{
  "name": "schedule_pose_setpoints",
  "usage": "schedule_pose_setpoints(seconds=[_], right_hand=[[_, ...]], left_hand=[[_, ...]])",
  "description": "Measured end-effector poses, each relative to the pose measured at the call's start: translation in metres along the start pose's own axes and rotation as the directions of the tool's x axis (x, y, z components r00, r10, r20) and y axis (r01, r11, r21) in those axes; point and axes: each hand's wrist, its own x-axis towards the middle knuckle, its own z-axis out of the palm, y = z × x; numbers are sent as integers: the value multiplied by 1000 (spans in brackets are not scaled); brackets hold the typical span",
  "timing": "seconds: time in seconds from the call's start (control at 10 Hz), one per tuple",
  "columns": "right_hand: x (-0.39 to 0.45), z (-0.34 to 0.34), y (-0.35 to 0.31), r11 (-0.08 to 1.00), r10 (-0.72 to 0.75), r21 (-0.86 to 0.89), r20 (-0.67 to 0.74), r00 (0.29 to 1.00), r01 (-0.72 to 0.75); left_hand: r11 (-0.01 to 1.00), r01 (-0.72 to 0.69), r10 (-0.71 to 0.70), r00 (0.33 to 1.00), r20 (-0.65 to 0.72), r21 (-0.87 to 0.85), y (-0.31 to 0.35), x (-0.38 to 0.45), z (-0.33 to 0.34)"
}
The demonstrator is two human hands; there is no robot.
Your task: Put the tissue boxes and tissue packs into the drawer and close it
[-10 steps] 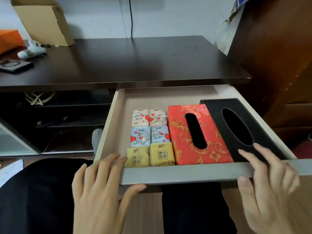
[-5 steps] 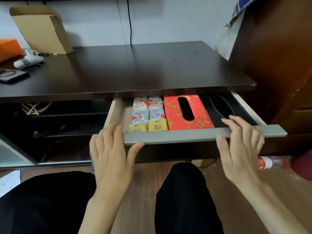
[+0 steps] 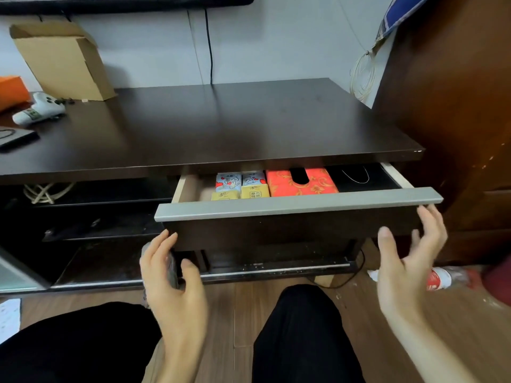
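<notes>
The drawer point(image 3: 298, 205) under the dark desk stands only a little way out, showing a narrow strip of its inside. In it lie small tissue packs point(image 3: 240, 186), blue-white and yellow, then a red patterned tissue box point(image 3: 301, 182) and a black tissue box point(image 3: 359, 179) at the right. My left hand point(image 3: 171, 275) hovers below the drawer front's left corner, fingers spread, holding nothing. My right hand point(image 3: 406, 252) is open beside the front's right lower corner, fingertips close to it.
On the desk top point(image 3: 249, 120) at the far left sit a cardboard box point(image 3: 63, 59), a white game controller point(image 3: 38, 109) and an orange box point(image 3: 11, 89). A wooden cabinet point(image 3: 456, 106) stands right. A plastic bottle point(image 3: 448, 277) lies on the floor. My knees are below.
The drawer has slid much further in under the desk. Both hands have come off its grey top edge and now sit lower, beside the dark front panel.
</notes>
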Motion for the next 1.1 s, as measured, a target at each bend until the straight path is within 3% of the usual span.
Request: schedule_pose_setpoints(seconds=[0.1,0.3,0.6,0.8,0.9,1.0,1.1], right_hand=[[10,11,1,973,208,-110,39,977,-203],[23,41,3,960,213,-189,24,977,-205],[59,78,15,948,220,-246,42,975,-203],[81,90,24,897,245,-414,170,955,-156],[88,90,23,844,281,-532,323,904,-73],[94,84,22,821,314,-568,366,876,-57],[96,71,20,854,322,-516,414,852,-72]], left_hand=[[979,198,-201,976,80,52,-8,11,17],[966,79,-125,976,180,246,-10,23,50],[953,80,-148,965,216,294,-18,56,90],[929,32,-181,908,377,368,-37,75,93],[916,0,-241,798,552,400,-43,87,93],[888,-42,-309,684,660,459,-44,100,89],[850,-69,-370,627,685,522,-36,113,78]])
